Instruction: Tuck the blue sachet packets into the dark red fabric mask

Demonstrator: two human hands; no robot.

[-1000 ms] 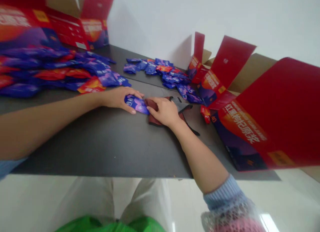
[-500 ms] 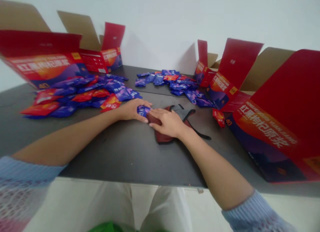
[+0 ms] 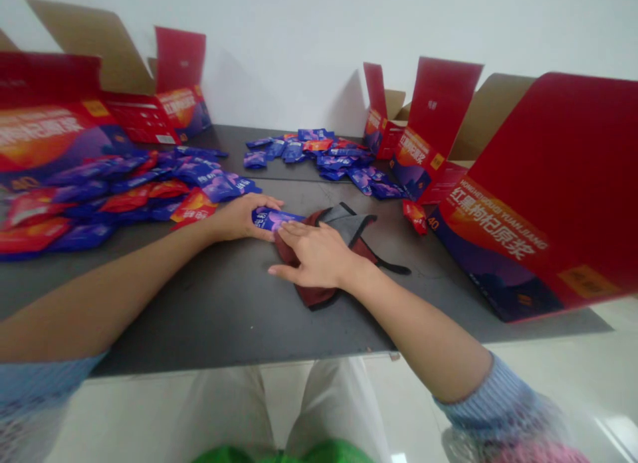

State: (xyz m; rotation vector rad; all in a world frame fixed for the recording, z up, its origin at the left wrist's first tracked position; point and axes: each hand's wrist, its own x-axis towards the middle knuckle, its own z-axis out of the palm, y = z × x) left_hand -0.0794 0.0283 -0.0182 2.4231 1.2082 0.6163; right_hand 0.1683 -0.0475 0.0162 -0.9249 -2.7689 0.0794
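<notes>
I have 1 blue packet (image 3: 272,218) gripped between thumb and fingers of my left hand (image 3: 242,217), mid-table. My right hand (image 3: 319,256) lies open, palm down, on the brown-and-grey cloth (image 3: 318,297) right of it. The packet pile (image 3: 129,190) sits left; the red boxes (image 3: 543,210) stand right.

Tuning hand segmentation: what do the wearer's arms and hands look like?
Left hand and right hand: bare, no gloves or watch visible. Forearms bare too. Left sleeve: light-blue cuff, greyish knit above. Right sleeve: light-blue ribbed cuff, then greyish openwork, then pink.
</notes>
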